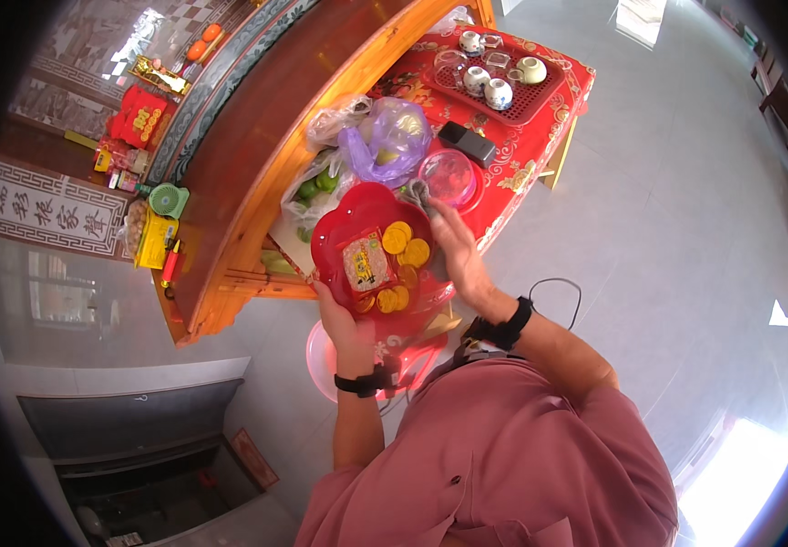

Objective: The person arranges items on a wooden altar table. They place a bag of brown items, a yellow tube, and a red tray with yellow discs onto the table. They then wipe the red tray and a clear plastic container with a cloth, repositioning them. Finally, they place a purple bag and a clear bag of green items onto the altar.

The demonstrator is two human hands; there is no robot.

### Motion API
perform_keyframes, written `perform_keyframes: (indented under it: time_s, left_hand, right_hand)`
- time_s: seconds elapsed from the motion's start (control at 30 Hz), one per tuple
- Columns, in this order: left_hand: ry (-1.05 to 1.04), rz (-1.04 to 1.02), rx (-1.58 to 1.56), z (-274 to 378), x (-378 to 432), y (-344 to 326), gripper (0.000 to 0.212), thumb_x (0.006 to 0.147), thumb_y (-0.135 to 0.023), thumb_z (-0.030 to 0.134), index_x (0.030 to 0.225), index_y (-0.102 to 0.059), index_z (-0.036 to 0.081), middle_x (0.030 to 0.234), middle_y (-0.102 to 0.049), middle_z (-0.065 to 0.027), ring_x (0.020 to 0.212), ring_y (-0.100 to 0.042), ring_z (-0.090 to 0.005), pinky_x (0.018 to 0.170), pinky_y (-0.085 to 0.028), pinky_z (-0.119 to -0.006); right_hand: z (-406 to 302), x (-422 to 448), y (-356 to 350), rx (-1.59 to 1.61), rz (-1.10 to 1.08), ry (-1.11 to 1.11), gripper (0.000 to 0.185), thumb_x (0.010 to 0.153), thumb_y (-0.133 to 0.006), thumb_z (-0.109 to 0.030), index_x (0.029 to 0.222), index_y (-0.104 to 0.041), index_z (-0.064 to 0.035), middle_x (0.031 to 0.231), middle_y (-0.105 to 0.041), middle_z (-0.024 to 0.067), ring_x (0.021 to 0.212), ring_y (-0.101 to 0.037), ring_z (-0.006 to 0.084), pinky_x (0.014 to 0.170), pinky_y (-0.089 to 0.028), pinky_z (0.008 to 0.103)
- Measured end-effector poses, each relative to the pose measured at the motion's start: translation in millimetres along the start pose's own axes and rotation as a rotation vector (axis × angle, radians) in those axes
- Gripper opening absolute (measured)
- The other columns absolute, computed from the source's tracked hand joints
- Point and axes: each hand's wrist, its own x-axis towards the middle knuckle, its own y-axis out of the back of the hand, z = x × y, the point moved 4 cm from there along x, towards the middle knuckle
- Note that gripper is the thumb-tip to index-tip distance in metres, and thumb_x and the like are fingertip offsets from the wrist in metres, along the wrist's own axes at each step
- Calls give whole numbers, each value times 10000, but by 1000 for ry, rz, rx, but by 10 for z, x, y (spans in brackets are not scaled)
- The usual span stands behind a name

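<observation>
Between my hands is a red flower-shaped plastic tray (333, 225), held above the floor in front of a red-covered table. My left hand (339, 311) grips its near left rim. My right hand (461, 249) is at the right rim, with a bunched grey cloth (420, 193) at its fingertips. Inside the tray lie a wrapped snack packet (365, 263) bearing writing and several gold foil coins (415, 253). The coins sit to the right of the packet and below it. Part of my left hand's fingers is hidden under the tray.
The red-clothed table (517, 174) bears a purple plastic bag (390, 140), green fruit (315, 188) in a clear bag, a pink bowl (447, 178), a black device (467, 143) and a cup tray (524, 109). A curved wooden altar table (257, 171) stands left. A cable (575, 284) lies on the floor.
</observation>
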Motion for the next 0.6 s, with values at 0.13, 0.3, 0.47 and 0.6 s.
perform_keyframes:
  time_s: [0.13,0.3,0.47,0.6]
  left_hand:
    - [-97,55,-27,-179,-146,-223,558,1140,-374,430,1543,-411,46,1542,-511,-107,1378,-522,-293,1161,-438,-446]
    - [-113,130,-97,-298,-270,-95,548,1127,-410,397,1544,-409,41,1550,-498,-108,1379,-516,-307,1172,-420,-459]
    - [121,-103,-148,5,-387,-345,510,1109,-447,372,1499,-477,45,1507,-558,-104,1374,-532,-288,1180,-408,-469]
    - [220,-186,28,98,-133,-189,503,1117,-429,375,1492,-492,45,1490,-580,-112,1374,-537,-293,1180,-408,-480]
  right_hand:
    - [664,-67,-293,-173,189,313,599,1110,-469,-250,1630,-233,-68,1151,-642,102,1031,-638,183,841,-513,376]
    - [492,-134,-158,-370,207,291,507,1073,-526,-228,1515,-388,-22,1169,-663,246,1106,-649,393,941,-502,475]
    - [182,90,194,-468,111,345,343,1002,-619,-169,1292,-541,-3,975,-688,277,940,-665,485,788,-535,505]
    - [47,147,233,-585,75,336,311,956,-691,-168,1196,-599,6,942,-701,266,915,-685,469,759,-551,493]
